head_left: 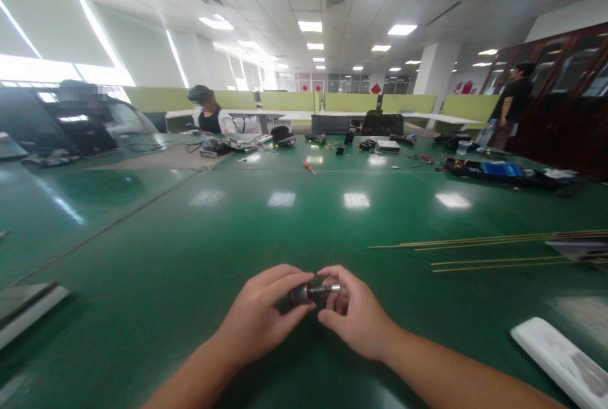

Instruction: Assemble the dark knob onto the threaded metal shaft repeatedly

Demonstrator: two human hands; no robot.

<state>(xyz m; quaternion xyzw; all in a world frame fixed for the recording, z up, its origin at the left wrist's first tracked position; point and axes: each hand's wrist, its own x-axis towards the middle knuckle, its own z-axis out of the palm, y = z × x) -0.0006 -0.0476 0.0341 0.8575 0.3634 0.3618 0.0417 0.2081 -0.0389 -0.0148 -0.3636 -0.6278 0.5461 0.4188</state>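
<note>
A small dark metal cylinder with a thin shaft point(317, 292) and a bright silver end lies level above the green table point(228, 251). My left hand point(260, 308) grips its thick dark end between thumb and fingers. At the silver end is my right hand point(358, 317), its fingers loosely curled behind the shaft and its thumb apart from them. Whether those fingertips touch the metal I cannot tell.
Long thin rods point(475, 242) lie on the right. A white oblong case point(560, 358) sits near right, a pale-edged flat object point(33, 308) near left. Farther off are a red screwdriver point(309, 168), a black tray with blue material point(503, 169) and several people.
</note>
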